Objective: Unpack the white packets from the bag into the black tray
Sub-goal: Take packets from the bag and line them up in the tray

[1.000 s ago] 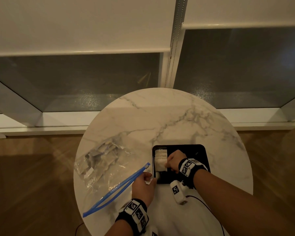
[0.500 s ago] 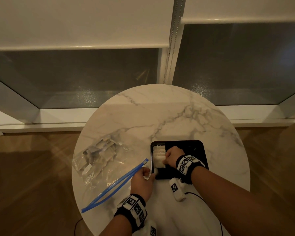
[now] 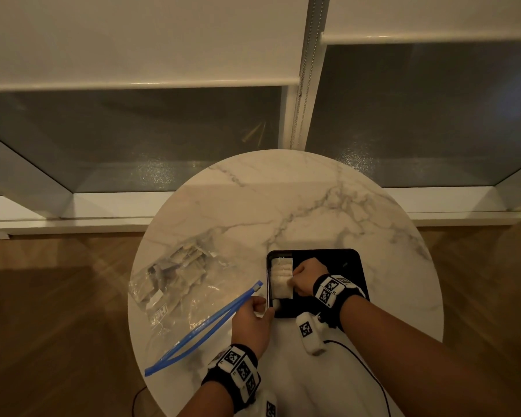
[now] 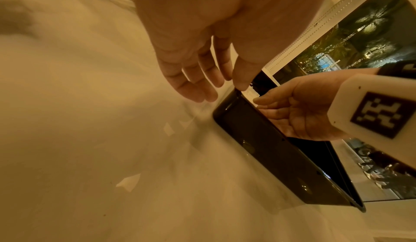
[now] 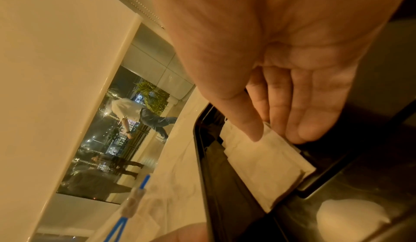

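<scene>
Right hand [image 3: 309,276] sits inside the black tray [image 3: 348,263], thumb and fingers pinching the near edge of a stack of white packets [image 3: 281,276]. Packets are flat, square-ish, papery, overlapping like shingles in a row along the tray's left wall; the right wrist view shows the thumb [image 5: 243,119] on top of one packet [image 5: 268,162] and fingers under its edge. One more packet end [image 3: 275,303] pokes up at the tray's near-left corner.

Left hand [image 3: 251,323] lies just left of the tray's near-left corner, fingers relaxed and straight, thumb tip on the tray rim; it seems to touch that corner packet, but the view is too dim to be sure. Left wrist view shows the fingers [image 4: 191,78] spread loose over the tabletop [image 4: 90,139], gripping nothing.

Clear zip bag [image 3: 178,284] with blue seal strip [image 3: 205,326] lies open on the tabletop left of the tray, mouth toward the left hand; more packets [image 3: 181,266] remain bunched in its far end.

Window [image 3: 418,115] with lowered blinds beyond the tray.
</scene>
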The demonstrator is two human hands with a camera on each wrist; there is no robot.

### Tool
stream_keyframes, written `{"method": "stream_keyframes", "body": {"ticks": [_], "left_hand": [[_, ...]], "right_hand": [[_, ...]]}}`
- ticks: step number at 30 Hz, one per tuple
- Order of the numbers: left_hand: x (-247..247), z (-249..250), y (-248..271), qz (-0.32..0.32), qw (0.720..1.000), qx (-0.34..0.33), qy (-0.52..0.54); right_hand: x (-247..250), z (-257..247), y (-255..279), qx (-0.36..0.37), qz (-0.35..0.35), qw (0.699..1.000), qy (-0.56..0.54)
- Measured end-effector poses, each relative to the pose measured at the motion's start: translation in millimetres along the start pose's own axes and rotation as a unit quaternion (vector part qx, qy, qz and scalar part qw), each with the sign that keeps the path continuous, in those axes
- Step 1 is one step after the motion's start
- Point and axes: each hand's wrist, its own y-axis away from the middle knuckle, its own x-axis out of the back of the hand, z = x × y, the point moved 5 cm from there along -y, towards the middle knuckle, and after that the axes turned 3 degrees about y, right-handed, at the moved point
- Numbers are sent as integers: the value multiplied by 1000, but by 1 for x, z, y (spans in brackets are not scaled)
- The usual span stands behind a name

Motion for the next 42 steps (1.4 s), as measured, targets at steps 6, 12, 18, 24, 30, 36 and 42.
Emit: {"method": "stream_keyframes", "body": {"ticks": [6, 12, 18, 24, 30, 36, 42], "left_hand": [[-2, -5, -2, -11, 1000, 13, 16], [-5, -1, -3, -22, 1000, 0, 6], [-6, 2, -3, -24, 1000, -1, 4], [-4, 4, -1, -23, 1000, -8, -3], [-1, 3, 3, -27, 1000, -6, -13], [4, 3, 12, -51, 999, -1, -12], [20, -4, 27, -63, 998, -21, -4]], "right_hand": [[-1, 3, -8, -34, -2, 996, -79], [-3, 7, -16, -37, -17, 995, -89], [2, 0, 0, -15, -58, 994, -91], [4, 7, -1, 0, -64, 993, -96], [4, 8, 10, -25, -92, 982, -165], [13, 8, 30, -27, -42, 974, -223], [24, 17, 61, 17, -10, 966, -258]]}}
